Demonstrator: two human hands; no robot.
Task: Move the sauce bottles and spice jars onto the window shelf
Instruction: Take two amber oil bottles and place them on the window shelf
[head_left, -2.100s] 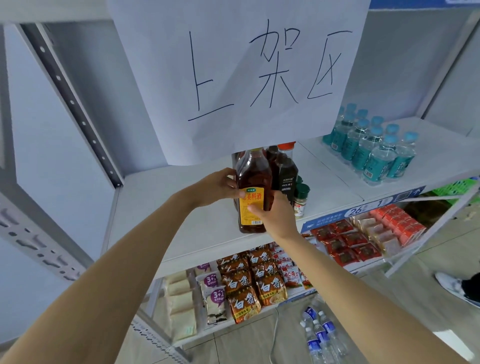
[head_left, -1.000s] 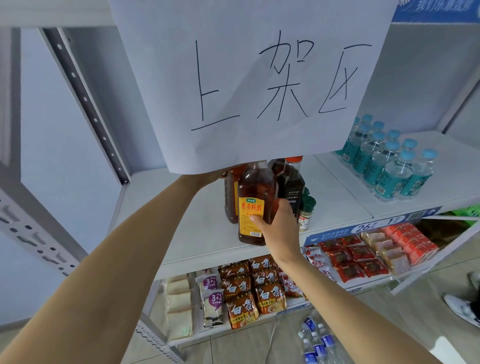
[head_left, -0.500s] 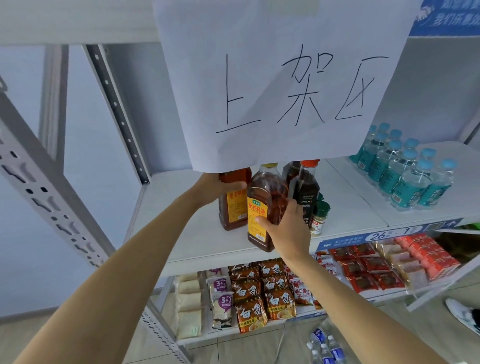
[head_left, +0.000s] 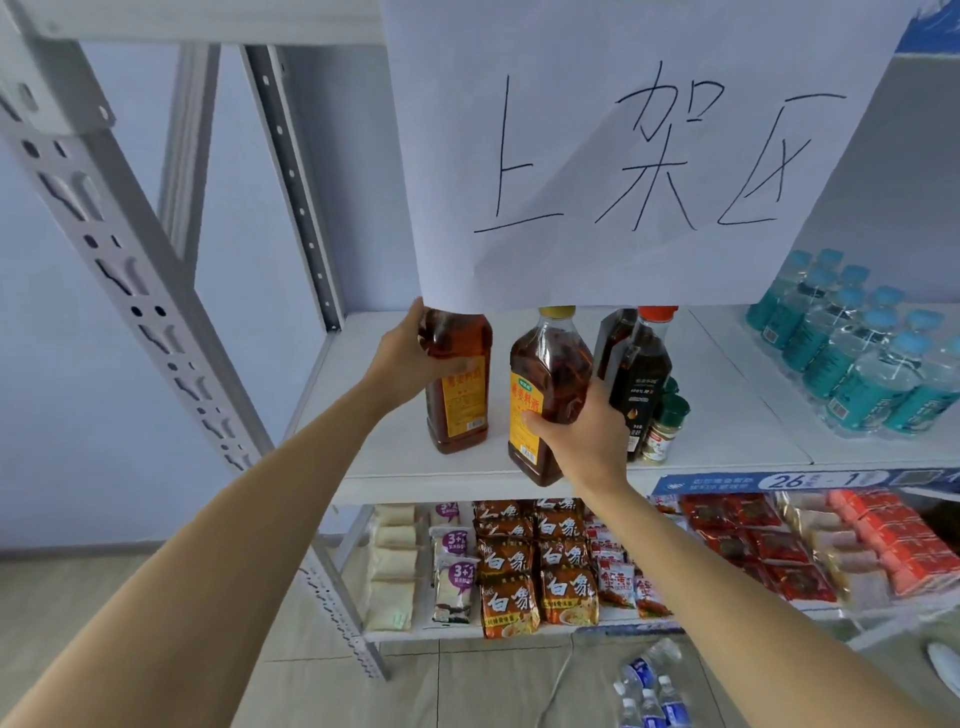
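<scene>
White shelf (head_left: 727, 395) holds dark bottles (head_left: 636, 374) and spice jar (head_left: 667, 428); left hand (head_left: 402, 358) grips one amber bottle (head_left: 460, 400), right hand (head_left: 587, 441) another (head_left: 545, 384), neither judged released.

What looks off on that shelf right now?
The amber bottle in the right hand is tilted, its base overhanging the shelf's front edge. The other amber bottle, under the left hand, stands upright. Loose water bottles lie on the floor. No spills visible.
</scene>
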